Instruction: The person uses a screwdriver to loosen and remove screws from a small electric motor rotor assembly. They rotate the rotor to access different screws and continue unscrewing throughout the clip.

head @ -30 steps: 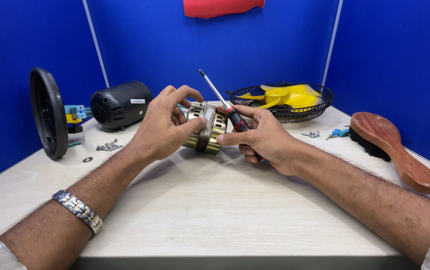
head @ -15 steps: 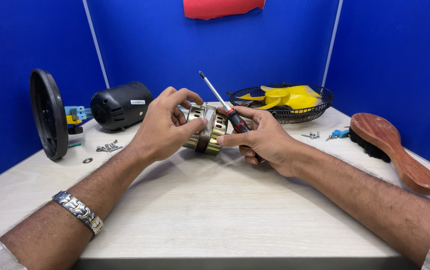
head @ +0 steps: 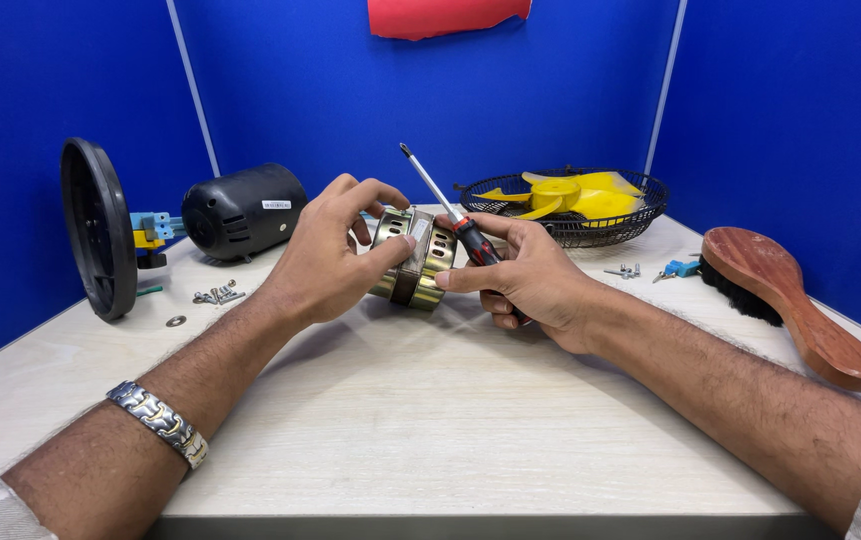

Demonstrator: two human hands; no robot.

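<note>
Your left hand (head: 335, 260) wraps the brass-coloured motor core (head: 414, 258) from its nine o'clock side, fingers curled over the top, thumb pressed on its face. The core rests on the pale wood-grain table (head: 430, 420) at centre, twelve o'clock from you, with its long axis running roughly left to right. Your right hand (head: 525, 280) closes around the screwdriver (head: 450, 215), whose steel shaft tilts up toward eleven o'clock, thumb touching the core's slotted, ribbed metal at three o'clock. Both hands sit equally near.
</note>
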